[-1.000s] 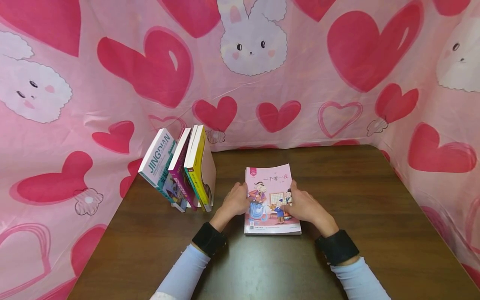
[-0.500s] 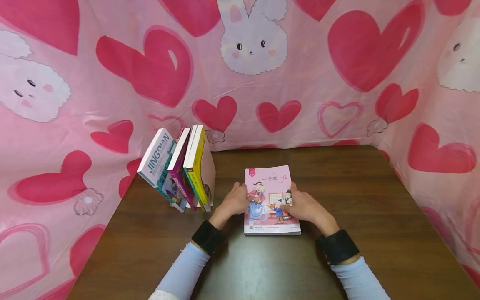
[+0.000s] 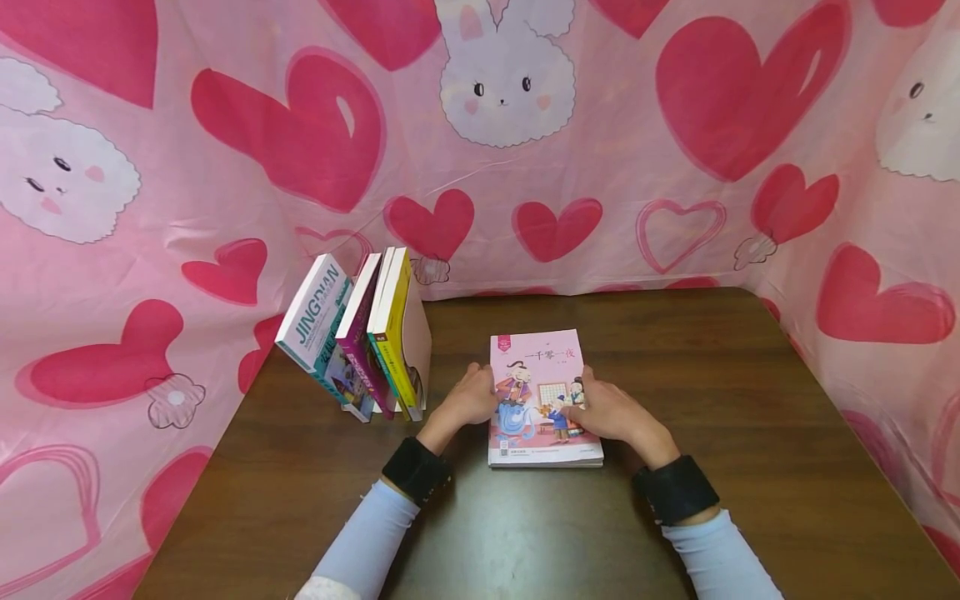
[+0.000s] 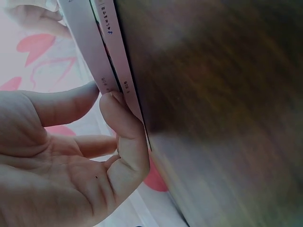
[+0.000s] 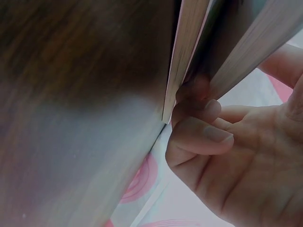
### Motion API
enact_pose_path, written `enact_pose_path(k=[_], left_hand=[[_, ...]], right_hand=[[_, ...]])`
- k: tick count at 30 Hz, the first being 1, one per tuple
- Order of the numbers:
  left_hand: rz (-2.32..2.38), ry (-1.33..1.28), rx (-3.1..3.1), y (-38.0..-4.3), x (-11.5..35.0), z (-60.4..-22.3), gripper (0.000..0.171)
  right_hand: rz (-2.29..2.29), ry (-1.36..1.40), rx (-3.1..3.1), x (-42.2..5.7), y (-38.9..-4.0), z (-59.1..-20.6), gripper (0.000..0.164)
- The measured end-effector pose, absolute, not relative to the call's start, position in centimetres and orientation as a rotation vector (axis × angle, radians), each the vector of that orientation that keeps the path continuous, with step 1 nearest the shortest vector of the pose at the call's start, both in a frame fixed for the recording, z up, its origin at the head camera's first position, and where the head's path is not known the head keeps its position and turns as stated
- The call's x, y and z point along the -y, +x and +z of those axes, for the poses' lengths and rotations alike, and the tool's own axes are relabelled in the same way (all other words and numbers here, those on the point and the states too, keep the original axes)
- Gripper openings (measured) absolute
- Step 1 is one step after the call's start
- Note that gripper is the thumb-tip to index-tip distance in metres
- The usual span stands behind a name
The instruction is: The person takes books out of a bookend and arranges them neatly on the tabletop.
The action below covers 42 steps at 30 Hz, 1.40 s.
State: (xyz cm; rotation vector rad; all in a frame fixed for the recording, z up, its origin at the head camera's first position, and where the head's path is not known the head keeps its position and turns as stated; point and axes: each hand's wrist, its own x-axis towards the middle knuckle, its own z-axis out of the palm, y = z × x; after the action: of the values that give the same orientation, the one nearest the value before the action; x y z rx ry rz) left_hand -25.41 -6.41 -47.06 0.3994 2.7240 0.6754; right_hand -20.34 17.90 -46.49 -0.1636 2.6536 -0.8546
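Note:
A pink picture-covered book (image 3: 536,358) lies flat on top of a second book (image 4: 122,61), mid-table. My left hand (image 3: 472,396) is at their spine side. In the left wrist view its thumb touches the upper spine, and a bent finger presses where the two spines meet. On the page side is my right hand (image 3: 611,408), thumb over the pink cover. The right wrist view shows its curled fingers (image 5: 199,137) tucked into a gap between the upper book's pages (image 5: 258,52) and the lower book's pages (image 5: 182,61). Most of the lower book is hidden.
Several books (image 3: 360,333) stand leaning in a pale holder (image 3: 422,342) at the left of the brown table (image 3: 712,375). Behind and on both sides hangs a pink cloth (image 3: 480,179) with hearts and rabbits.
The hands and the two books have hardly moved; only the view has shifted slightly.

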Motion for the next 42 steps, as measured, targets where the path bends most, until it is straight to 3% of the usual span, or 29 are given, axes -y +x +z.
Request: enact_pose_path(k=[6, 18, 33, 42], left_hand=[[0.686, 0.407, -2.721, -25.56, 6.38, -47.2, 0.039], [0.677, 0.403, -2.716, -25.56, 6.47, -47.19, 0.058], [0.71, 0.383, -2.683, -25.16, 6.48, -46.9, 0.06], [0.729, 0.441, -2.647, -25.14, 7.02, -46.96, 0.052]], right_hand=[[-0.82, -0.146, -2.663, -17.96, -20.23, -46.32, 0.097], [-0.764, -0.137, -2.654, -18.01, -20.07, -46.02, 0.098], [-0.743, -0.14, -2.647, -18.11, -19.94, -45.86, 0.098], [-0.796, -0.186, -2.627, -18.44, -19.75, -46.17, 0.081]])
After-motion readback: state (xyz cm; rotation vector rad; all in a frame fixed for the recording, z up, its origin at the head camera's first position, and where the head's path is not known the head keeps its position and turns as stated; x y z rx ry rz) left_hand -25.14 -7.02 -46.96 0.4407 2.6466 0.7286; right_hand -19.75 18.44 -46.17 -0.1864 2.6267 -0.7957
